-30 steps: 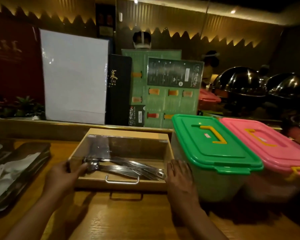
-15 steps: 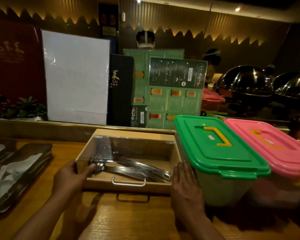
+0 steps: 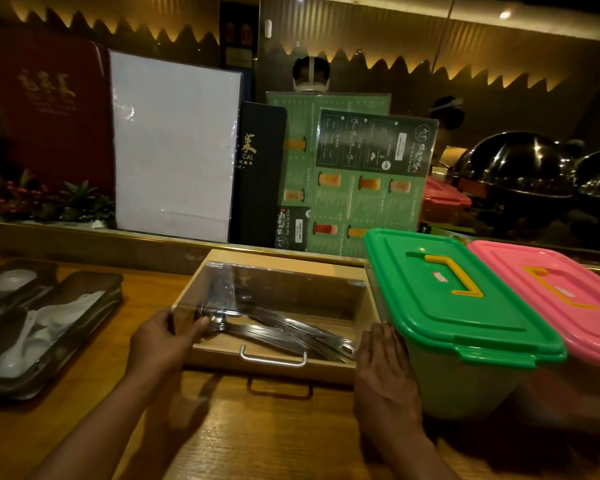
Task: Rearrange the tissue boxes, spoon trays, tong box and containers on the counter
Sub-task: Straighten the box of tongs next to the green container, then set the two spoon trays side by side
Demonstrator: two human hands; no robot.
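Tong box (image 3: 274, 356) between spoon trays (image 3: 45, 327) and containers (image 3: 465, 306).

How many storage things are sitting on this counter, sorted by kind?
Lidded plastic containers: 2, one green and one pink
Wooden tong box: 1, held by the left hand and the right hand
Dark spoon trays: 2, the nearer tray and the farther tray, partly cut off
Total: 5
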